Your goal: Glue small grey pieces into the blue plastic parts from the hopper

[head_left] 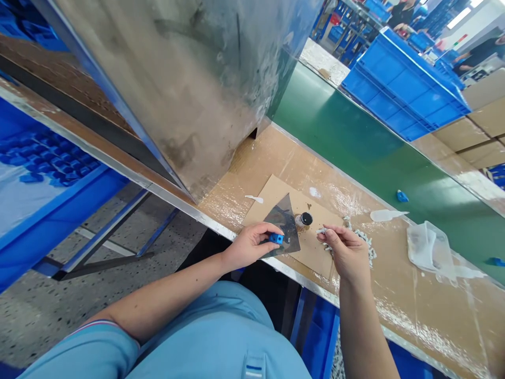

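My left hand (pixel 250 243) pinches a small blue plastic part (pixel 276 238) over a dark triangular plate (pixel 284 223) that lies on a cardboard sheet (pixel 311 247). My right hand (pixel 345 250) is closed in a pinch on a small white piece (pixel 321 230) just right of a little black round pot (pixel 305 218). A heap of small white parts (pixel 367 243) lies beside my right hand on the taped workbench (pixel 414 295).
A large metal housing (pixel 189 79) stands at the left over the bench. A green conveyor belt (pixel 355 137) runs behind, with small blue parts (pixel 402 196) on it. A clear plastic bag (pixel 430 250) lies at right. Blue crates (pixel 402 84) and cardboard boxes (pixel 477 131) stand beyond.
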Motion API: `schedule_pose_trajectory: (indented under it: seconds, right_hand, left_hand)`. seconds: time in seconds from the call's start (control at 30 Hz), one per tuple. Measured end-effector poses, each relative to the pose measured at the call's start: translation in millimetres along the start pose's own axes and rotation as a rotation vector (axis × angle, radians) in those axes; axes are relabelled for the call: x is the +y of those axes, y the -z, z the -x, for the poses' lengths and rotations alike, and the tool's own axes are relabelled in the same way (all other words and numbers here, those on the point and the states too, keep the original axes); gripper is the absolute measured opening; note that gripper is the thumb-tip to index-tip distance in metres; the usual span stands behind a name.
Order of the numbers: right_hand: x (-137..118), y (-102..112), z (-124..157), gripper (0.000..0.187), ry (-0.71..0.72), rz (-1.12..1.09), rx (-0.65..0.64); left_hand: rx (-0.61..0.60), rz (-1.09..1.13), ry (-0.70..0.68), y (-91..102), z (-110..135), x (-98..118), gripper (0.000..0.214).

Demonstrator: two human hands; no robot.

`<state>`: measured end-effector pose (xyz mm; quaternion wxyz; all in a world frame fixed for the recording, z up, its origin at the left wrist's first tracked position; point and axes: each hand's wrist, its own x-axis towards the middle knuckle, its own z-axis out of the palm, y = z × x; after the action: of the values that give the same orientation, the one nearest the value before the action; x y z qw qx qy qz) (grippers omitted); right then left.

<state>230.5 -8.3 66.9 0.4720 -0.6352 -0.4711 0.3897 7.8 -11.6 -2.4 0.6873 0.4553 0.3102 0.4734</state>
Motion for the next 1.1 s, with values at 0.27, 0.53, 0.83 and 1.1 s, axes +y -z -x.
schedule_pose_trajectory:
  seconds: [0.27,0.53,0.83,1.1]
  right_hand:
    - [0.8,-0.4,-7.7,0.017,0.400,0.504,0.095]
    - [2.3,-0.9,-19.9,0.023,0.785,0.865,0.003]
    - [-2.1,-0.2,-20.4,0.019,0.806,0.866,0.034]
    - [1.5,-2.2,-20.5,0.028,0.584,0.764,0.086]
  left_hand:
    - [-0.014,-0.001,-0.005,0.1,-0.4,0.2,0.021]
    - [-0.006,-0.008,-0.019,0.1,-0.3,-3.8,0.022]
    - [-0.012,-0.019,-0.025,0.6,0.2,-2.8,0.022]
    - [0.021,-0.038,0.015,-3.1,1.8,-0.9,0.026]
